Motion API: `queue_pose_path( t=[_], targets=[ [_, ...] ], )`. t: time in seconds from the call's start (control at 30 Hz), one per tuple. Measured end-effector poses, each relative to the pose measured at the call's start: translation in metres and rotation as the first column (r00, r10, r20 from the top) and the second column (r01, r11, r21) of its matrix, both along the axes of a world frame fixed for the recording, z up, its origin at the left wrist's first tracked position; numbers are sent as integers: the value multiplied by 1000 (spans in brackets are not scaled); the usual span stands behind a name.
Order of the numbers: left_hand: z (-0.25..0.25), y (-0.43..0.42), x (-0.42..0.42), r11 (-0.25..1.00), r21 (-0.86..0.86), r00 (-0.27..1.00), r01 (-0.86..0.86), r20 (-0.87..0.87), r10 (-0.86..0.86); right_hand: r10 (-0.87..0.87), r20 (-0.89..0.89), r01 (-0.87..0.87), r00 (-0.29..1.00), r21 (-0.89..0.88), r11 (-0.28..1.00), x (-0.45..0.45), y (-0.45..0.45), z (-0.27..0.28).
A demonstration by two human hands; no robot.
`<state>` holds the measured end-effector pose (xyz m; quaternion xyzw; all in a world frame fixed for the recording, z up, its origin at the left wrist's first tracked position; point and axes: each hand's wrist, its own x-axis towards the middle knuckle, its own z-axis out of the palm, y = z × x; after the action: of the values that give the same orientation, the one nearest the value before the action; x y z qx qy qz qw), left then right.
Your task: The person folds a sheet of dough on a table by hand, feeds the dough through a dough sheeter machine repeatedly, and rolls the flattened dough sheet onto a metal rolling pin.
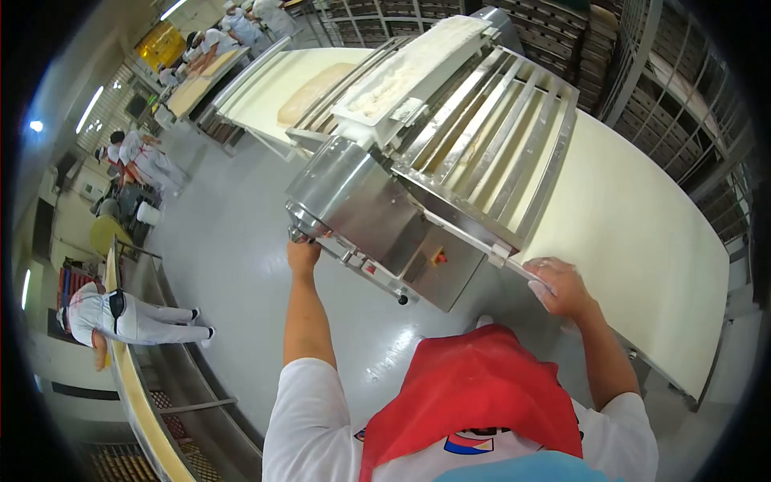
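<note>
My left hand (303,255) is closed on a metal knob (299,222) at the near end of a steel dough sheeter (361,193). At the belt's near edge, my right hand (560,285) has its floury fingers closed around the end of a thin bar beside the slatted metal guard (490,145). A white tray of flour (393,84) lies on top of the machine. Beyond it a flat sheet of dough (317,90) rests on the far part of the belt. The pale belt (642,225) stretches out to the right.
Red and black controls (439,257) sit on the machine's front. A person in white (120,313) leans over a long table (132,394) at the left. Several other people stand further back near a work table (201,84). Wire racks (675,96) line the right side.
</note>
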<state>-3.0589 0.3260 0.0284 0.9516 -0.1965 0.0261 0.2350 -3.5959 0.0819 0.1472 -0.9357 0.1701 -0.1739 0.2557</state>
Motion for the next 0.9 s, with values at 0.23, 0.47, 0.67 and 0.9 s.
queue_pose_path(
  t=[0.23,0.47,0.67,0.9],
  targets=[
    [-14,2,8,961,251,945,117,269,-185,-131,206,138,970,-23,990,-37,-48,-15],
    [-32,5,24,952,300,989,64,108,-100,-418,-54,380,907,-323,867,-39,-135,-64],
    [-32,7,22,980,67,982,185,35,-188,-306,-296,166,905,-417,894,27,-205,-78],
    [-50,20,38,982,77,984,171,39,-174,-206,-221,101,953,-409,907,86,-276,-102]
  ],
)
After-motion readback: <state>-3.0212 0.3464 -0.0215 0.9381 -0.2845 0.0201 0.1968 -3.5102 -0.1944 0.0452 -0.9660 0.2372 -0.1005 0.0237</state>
